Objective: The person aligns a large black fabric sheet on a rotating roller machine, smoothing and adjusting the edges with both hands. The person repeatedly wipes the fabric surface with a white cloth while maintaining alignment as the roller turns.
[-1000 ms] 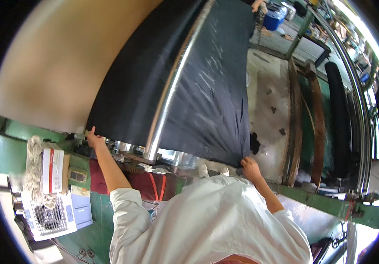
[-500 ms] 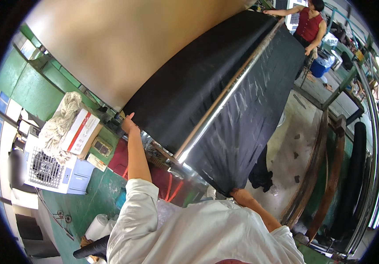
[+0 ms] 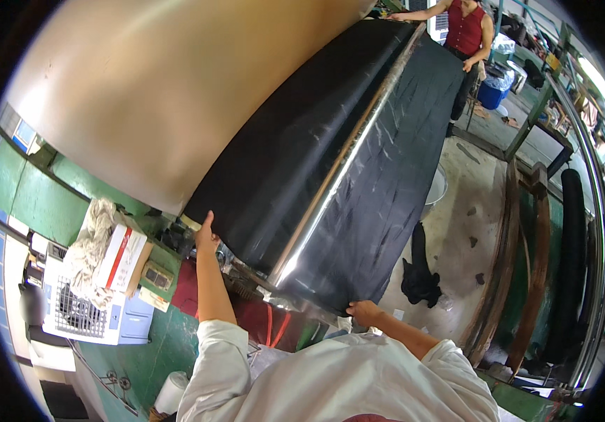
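Note:
A wide sheet of black fabric [image 3: 288, 148] runs from a large tan drum over a shiny metal bar [image 3: 341, 165] and down toward me. At the near corner of its lower edge, my right hand [image 3: 364, 313] is closed on the fabric, pulling it fairly flat. My left hand [image 3: 207, 235] rests at the fabric's left edge beside the drum, a finger stretched upward and the fingers apart. At the far end, a person in a red vest [image 3: 465, 32] has one hand near the bar's end and the other on the fabric's edge.
The tan drum [image 3: 140, 105] fills the upper left. Left of me stand a white box [image 3: 121, 257], bundled cloth [image 3: 90, 239] and a grey-blue crate [image 3: 77, 309]. On the floor at right lies a black cloth piece [image 3: 420, 278], with a white bucket [image 3: 437, 184] and brown beams [image 3: 540, 260] beyond.
My right hand has moved slightly left with the fabric's corner, and the gathered folds there have spread flatter. The view has shifted; my left hand stays by the fabric's left edge.

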The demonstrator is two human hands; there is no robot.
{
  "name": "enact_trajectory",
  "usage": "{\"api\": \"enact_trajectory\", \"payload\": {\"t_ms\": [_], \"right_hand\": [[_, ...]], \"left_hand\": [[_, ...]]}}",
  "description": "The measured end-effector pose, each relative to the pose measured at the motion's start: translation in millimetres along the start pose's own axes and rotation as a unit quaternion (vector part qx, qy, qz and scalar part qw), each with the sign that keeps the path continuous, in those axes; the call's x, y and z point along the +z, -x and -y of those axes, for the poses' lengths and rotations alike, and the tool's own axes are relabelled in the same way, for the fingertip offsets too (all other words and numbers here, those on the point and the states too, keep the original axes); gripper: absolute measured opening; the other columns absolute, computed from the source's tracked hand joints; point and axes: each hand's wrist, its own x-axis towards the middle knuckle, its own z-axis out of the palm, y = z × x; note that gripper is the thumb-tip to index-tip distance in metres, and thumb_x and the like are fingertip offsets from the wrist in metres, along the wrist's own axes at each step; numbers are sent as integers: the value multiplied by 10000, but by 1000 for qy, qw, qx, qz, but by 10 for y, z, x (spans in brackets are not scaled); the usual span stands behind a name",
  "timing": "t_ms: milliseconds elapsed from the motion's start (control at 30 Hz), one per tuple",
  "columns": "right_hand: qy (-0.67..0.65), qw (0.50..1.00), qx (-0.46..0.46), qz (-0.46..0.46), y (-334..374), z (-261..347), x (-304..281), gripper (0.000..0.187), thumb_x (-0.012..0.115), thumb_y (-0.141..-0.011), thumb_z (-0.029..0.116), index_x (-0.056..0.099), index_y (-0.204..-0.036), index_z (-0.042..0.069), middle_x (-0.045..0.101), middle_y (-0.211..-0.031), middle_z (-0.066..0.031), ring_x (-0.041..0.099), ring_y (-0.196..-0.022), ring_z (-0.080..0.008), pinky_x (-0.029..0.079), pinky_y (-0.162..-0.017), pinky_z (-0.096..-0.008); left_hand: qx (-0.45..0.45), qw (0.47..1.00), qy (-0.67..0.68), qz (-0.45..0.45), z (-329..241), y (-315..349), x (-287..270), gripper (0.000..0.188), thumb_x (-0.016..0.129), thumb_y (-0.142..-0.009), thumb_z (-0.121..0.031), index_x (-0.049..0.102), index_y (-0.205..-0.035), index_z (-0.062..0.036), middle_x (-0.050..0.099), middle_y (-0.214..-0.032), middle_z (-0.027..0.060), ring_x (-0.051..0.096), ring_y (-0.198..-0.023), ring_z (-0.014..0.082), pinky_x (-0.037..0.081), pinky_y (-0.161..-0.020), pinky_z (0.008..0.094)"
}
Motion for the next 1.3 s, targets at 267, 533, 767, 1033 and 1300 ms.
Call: {"api": "enact_trajectory", "payload": {"t_ms": [267, 533, 767, 1033, 1300], "right_hand": [[1, 997, -37, -70, -599, 26, -69, 197, 557, -787, 119, 643, -960, 81, 646, -1021, -176, 660, -911, -359, 542, -778, -459], [29, 990, -69, -118, -1161, 42, -96, 158, 578, -775, 125, 654, -898, 61, 656, -945, -199, 668, -875, -367, 549, -758, -466], [16, 989, -44, -143, -1483, 31, -447, 226, 571, -799, 219, 680, -798, 20, 657, -727, -185, 661, -733, -399, 542, -673, -492], [-173, 774, 1, -609, -973, 85, -2254, 184, 584, -698, 6, 572, -882, 12, 601, -857, -155, 583, -838, -380, 475, -762, -472], [108, 879, 26, -464, -1846, 543, -3508, 667, 520, -928, 470, 419, -1396, 5, 373, -1438, -242, 231, -1413, -407, 150, -1172, -533]], "left_hand": [[103, 974, -111, -170, -19, -142, -148, 427, 693, -894, -363, 592, -829, 47, 575, -692, 134, 492, -482, 236, 371, -419, 359], [-4, 999, -32, -39, -3, 115, 92, 400, 678, -896, -424, 552, -960, -50, 482, -644, 49, 398, -463, 151, 314, -396, 298], [32, 990, -131, -45, 112, 423, 52, 455, 720, -857, -437, 578, -1041, -46, 501, -660, 29, 392, -463, 153, 314, -410, 302], [61, 981, -108, -146, 95, 380, -92, 557, 689, -872, -460, 579, -1190, -16, 622, -905, 114, 530, -647, 232, 399, -510, 367], [25, 982, -19, -189, -131, 203, 213, 538, 691, -877, -429, 625, -1083, 64, 641, -963, 150, 584, -724, 272, 468, -613, 407]]}}
